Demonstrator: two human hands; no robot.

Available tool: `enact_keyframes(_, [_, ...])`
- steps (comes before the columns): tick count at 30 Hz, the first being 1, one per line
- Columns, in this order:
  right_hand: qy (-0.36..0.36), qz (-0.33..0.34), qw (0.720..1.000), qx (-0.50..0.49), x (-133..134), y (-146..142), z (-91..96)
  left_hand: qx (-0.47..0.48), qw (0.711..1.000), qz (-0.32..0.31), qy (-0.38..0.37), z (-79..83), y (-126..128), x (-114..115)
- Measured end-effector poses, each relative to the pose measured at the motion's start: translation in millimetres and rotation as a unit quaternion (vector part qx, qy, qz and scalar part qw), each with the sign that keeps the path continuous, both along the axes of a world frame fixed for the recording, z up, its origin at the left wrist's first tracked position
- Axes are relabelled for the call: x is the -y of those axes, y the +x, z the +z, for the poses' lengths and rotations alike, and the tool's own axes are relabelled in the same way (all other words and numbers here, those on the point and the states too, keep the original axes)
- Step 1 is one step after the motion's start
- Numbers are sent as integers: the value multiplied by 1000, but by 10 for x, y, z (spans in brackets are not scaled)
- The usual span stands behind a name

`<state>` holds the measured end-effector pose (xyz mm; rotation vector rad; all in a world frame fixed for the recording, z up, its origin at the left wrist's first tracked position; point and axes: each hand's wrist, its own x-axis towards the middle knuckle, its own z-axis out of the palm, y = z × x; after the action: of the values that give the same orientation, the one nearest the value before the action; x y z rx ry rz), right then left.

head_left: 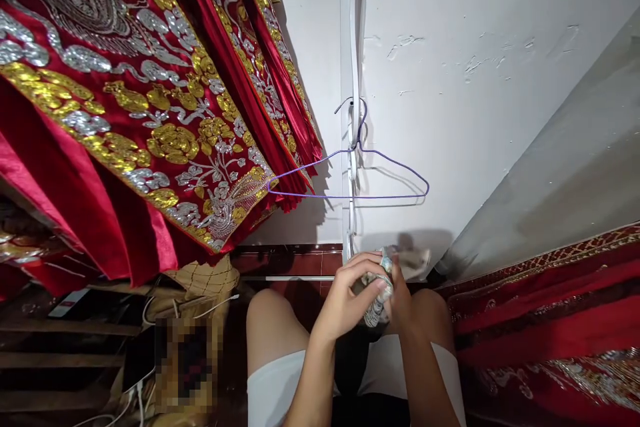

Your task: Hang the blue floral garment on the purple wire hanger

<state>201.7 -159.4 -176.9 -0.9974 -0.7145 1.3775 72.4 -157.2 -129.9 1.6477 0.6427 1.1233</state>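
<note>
Over my lap, my left hand (351,295) has its fingers and thumb closed around a bunched, pale patterned cloth (374,313). The cloth's exact kind cannot be made out. My right hand (399,293) presses against the same bundle from the other side, with most of its fingers hidden. A blurred, light-coloured end sticks out beyond the right hand, towards the wall. Above both hands, a bare purple wire hanger (345,197) hangs by its hook from a white strap (355,47). Neither hand touches the hanger.
Red embroidered cloths (173,143) hang at the left, one corner close to the hanger. More red embroidered fabric (545,320) lies at the right. At lower left are wooden slats (65,360) and white cables (140,400). A white wall (450,133) stands ahead.
</note>
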Motion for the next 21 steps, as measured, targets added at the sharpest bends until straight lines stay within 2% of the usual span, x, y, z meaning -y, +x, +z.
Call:
enact_keyframes(3, [-22,-2,997,-69,-16,-76,81,-67,996,10,52,67,-57,36])
enact_keyframes(7, [-19,95,994,-55,-81,-81,297,-102,990,70,73,129,-227,-220])
enact_keyframes(9, [10,171,985,12,-135,-24,472,-124,988,23,86,149,-296,-439])
enact_keyframes(11, [46,228,966,112,-201,91,660,-153,984,-63,68,144,-356,-635])
enact_keyframes(13, [88,241,944,208,-281,257,825,-187,972,-139,32,123,-439,-752])
enact_keyframes(15, [133,175,931,290,-379,445,944,-218,964,-151,23,122,-567,-778])
enact_keyframes(16, [154,119,925,326,-440,533,985,-239,962,-128,36,140,-647,-764])
enact_keyframes(19, [202,-66,900,381,-696,711,1043,-320,943,6,96,286,-914,-669])
enact_keyframes(21, [234,-118,890,373,-921,733,1025,-376,918,44,119,427,-1074,-599])
